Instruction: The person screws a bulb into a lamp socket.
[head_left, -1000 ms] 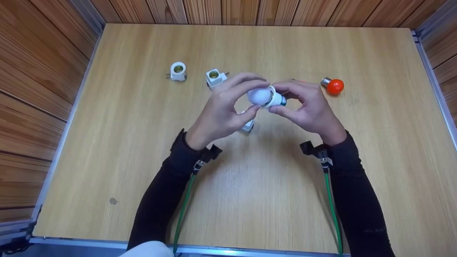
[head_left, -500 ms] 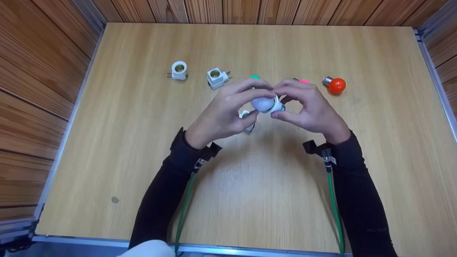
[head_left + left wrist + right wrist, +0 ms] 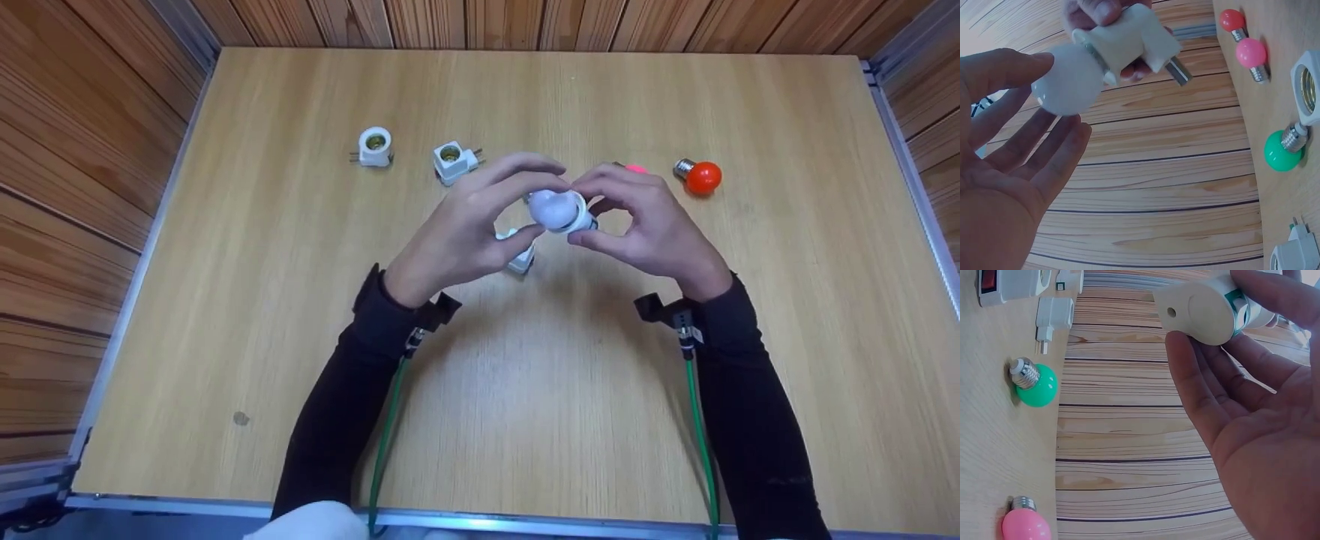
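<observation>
A white light bulb (image 3: 1069, 79) sits with its base in the mouth of a white lamp socket (image 3: 1123, 42), held up over the table. My left hand (image 3: 469, 217) has its thumb and fingertips around the bulb's round end. From the other side, my right hand (image 3: 645, 225) grips the socket's body between thumb and fingers. Metal plug pins (image 3: 1178, 71) stick out of the socket in the left wrist view. In the right wrist view, the socket's rounded back (image 3: 1207, 315) shows a small hole, and the hand's fingertips lie along its underside.
Behind the hands lie a red bulb (image 3: 703, 178), a pink bulb (image 3: 636, 169) and a green bulb (image 3: 1037, 385). Two white sockets (image 3: 374, 148) stand at the back left, the second socket (image 3: 454, 163) closer in. Another socket (image 3: 521, 259) lies under the left hand.
The bulb and socket have turned and tilted slightly between the hands. The left fingers have shifted on the bulb; the right hand has kept its grip on the socket.
</observation>
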`<state>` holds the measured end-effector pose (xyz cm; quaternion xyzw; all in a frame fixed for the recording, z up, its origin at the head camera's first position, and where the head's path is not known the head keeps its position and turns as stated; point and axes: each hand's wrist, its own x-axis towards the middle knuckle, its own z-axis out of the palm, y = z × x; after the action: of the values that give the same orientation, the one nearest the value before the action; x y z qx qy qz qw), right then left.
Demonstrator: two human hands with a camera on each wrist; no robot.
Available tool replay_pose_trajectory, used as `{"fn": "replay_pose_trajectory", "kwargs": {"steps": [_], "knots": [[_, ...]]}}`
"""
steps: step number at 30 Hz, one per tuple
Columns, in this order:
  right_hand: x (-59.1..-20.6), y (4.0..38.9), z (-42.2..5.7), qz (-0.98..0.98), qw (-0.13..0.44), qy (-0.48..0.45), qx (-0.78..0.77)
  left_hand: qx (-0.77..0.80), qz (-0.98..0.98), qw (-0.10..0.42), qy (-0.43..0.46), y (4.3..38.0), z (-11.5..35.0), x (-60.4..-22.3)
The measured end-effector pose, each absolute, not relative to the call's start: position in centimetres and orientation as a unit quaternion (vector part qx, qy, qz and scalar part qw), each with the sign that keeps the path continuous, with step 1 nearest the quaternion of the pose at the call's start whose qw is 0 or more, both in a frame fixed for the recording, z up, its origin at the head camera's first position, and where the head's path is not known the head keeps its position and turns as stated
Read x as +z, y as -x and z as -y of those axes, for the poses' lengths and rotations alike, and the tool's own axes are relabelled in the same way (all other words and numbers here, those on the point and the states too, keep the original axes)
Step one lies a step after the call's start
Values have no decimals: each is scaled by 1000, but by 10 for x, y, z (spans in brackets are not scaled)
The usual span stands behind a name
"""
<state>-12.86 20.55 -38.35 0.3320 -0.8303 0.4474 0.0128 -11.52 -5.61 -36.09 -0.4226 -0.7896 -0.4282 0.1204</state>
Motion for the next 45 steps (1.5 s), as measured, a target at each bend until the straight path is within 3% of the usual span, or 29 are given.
{"fn": "replay_pose_trajectory", "kwargs": {"steps": [17, 37, 45], "knots": [[-397, 107, -227, 841, 35, -225, 492, -433, 796, 130, 403, 120, 63, -362], [-438, 83, -249, 842, 125, -36, 523, -444, 811, 73, 374, 136, 68, -380], [-448, 78, -262, 873, 49, 78, 479, -444, 819, 54, 358, 141, 67, -387]]}}
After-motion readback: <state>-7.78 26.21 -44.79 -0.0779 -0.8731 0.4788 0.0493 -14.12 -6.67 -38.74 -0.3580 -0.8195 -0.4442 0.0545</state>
